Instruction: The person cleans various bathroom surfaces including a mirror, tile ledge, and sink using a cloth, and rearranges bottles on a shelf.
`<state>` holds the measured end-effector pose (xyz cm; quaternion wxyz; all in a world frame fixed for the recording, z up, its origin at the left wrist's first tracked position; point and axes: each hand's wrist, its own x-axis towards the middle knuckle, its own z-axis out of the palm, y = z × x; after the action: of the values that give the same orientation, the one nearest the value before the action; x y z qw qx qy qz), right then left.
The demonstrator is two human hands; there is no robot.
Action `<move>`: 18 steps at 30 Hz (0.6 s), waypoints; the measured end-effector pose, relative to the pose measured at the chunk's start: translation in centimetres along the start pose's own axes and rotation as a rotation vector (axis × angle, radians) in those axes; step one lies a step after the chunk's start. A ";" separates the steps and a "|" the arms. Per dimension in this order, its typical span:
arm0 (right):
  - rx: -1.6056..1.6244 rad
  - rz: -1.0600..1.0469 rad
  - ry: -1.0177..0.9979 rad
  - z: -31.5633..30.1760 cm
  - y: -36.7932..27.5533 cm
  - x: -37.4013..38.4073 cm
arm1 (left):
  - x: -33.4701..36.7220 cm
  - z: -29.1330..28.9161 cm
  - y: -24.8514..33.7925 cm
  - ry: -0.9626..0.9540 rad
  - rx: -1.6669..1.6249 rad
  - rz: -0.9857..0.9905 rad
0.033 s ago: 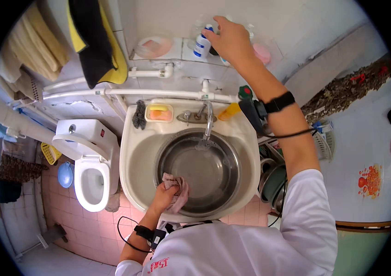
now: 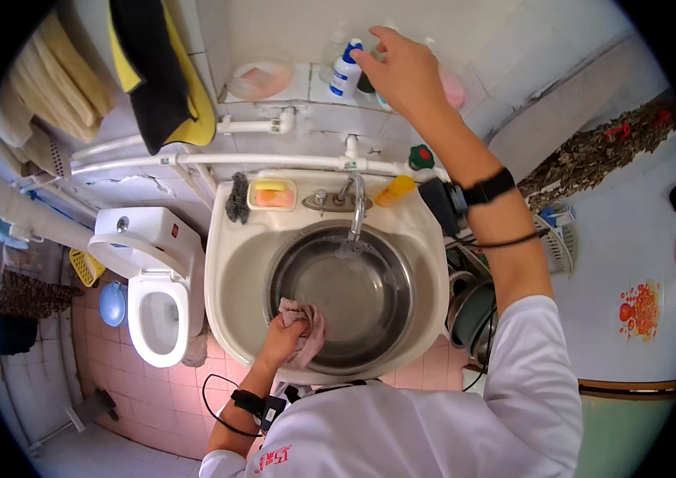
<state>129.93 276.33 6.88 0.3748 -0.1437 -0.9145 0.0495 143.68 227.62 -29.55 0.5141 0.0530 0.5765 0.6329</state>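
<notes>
My left hand (image 2: 281,341) is closed on a crumpled pinkish washcloth (image 2: 304,334), held over the left rim of a metal basin (image 2: 274,287). Water from the chrome faucet (image 2: 357,211) runs into the basin, which holds water and stands in the white sink (image 2: 234,319). My right hand (image 2: 403,70) is stretched up to a tiled ledge (image 2: 322,92). Its thumb and forefinger are apart beside a white bottle with a blue top (image 2: 344,76). The thumb overlaps the top's edge; I cannot tell whether it touches. Part of a dark container (image 2: 365,82) shows behind the hand.
On the sink's back edge are a soap dish (image 2: 273,195), a dark scrubber (image 2: 237,199) and a yellow tube (image 2: 394,191). White pipes (image 2: 274,163) cross the wall below the ledge. A toilet (image 2: 159,319) stands left; stacked pots (image 2: 473,315) are right.
The view has shifted slightly. My right hand has moved a little to the right relative to the white bottle, uncovering more of its blue top. The left hand keeps its hold on the washcloth.
</notes>
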 end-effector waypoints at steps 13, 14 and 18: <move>0.428 0.884 -0.050 6.5 24.3 -40.1 | 4.7 10.2 0.0 0.020 0.126 -0.053; 0.464 0.877 -0.054 7.6 24.2 -39.3 | 4.3 10.6 -0.1 0.051 0.118 -0.058; 0.501 0.820 -0.174 8.5 24.1 -37.0 | 3.8 12.3 -0.4 0.076 0.087 -0.064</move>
<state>154.54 288.34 -28.81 0.2696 -0.3929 -0.7704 0.4236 150.26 238.61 -27.80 0.5090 0.0328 0.6241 0.5919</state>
